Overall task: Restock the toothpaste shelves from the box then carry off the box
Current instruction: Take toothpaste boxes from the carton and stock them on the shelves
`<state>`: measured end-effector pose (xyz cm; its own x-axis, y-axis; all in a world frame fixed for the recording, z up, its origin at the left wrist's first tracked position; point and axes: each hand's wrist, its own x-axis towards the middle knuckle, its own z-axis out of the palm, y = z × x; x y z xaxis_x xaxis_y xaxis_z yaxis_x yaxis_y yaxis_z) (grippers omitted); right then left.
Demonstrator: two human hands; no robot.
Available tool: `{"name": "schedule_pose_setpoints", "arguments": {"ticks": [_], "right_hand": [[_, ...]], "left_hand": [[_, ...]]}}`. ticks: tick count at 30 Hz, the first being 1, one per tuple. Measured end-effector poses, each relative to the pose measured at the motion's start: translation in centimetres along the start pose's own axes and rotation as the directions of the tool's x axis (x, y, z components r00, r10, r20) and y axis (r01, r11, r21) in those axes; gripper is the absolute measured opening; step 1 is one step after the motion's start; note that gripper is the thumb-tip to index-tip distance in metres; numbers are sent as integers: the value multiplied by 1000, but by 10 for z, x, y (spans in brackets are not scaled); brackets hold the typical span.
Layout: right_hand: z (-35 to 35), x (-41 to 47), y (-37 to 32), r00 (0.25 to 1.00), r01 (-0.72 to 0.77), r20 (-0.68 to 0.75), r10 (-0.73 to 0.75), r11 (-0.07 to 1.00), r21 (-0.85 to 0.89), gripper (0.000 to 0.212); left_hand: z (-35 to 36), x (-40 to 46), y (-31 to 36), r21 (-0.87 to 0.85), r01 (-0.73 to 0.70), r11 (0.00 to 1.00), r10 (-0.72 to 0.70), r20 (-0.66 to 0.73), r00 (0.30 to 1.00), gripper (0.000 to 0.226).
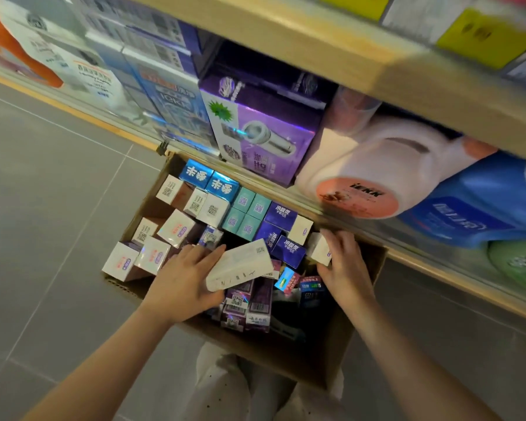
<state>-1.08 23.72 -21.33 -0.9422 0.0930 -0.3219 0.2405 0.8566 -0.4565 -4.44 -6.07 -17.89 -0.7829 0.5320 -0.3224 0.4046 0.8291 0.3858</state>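
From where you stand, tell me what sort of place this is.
Most likely a shop aisle: a wooden shelf stocked with boxed goods such as a purple product box, and a cardboard box of toothpaste cartons on the tiled floor.

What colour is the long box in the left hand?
White, seen in the head view: the long box held by the left hand.
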Motion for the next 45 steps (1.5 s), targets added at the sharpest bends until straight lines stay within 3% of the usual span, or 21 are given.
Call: {"name": "schedule_pose_setpoints", "arguments": {"ticks": [4, 10, 16, 19, 23, 28, 31, 36, 45], "right_hand": [[-94, -31, -42, 998, -55, 25, 54, 997, 63, 62], [-250, -90, -146, 994, 110, 9, -111, 989, 101, 59], [-311, -127, -209, 968, 215, 95, -231, 965, 151, 61], [-332, -144, -250, 949, 226, 184, -255, 960, 162, 64], [-357, -171, -308, 871, 357, 269, -412, 905, 230, 64], [-372, -216, -404, 714, 528, 327, -619, 783, 329, 50], [-370, -256, -463, 618, 601, 339, -709, 704, 377, 55], [-344, -342, -545, 416, 759, 317, -853, 517, 396, 48], [-272, -554, -659, 239, 680, 326, -914, 398, 616, 24]], "left_hand": [[-72, -21, 33, -33, 61, 998, -61, -16, 998, 76], [-231, -95, 102, -55, 168, 984, -175, -176, 969, 76], [-303, -192, 132, -150, 340, 928, -370, -282, 885, 77], [-324, -252, 150, -184, 453, 872, -488, -377, 787, 76], [-337, -336, 174, -232, 594, 770, -628, -436, 644, 83], [-358, -435, 201, -330, 706, 626, -736, -549, 396, 81], [-363, -502, 217, -393, 754, 527, -783, -570, 250, 81], [-343, -633, 239, -426, 822, 378, -805, -590, 64, 78], [-280, -891, 333, -470, 882, 41, -809, -534, -247, 70]]}}
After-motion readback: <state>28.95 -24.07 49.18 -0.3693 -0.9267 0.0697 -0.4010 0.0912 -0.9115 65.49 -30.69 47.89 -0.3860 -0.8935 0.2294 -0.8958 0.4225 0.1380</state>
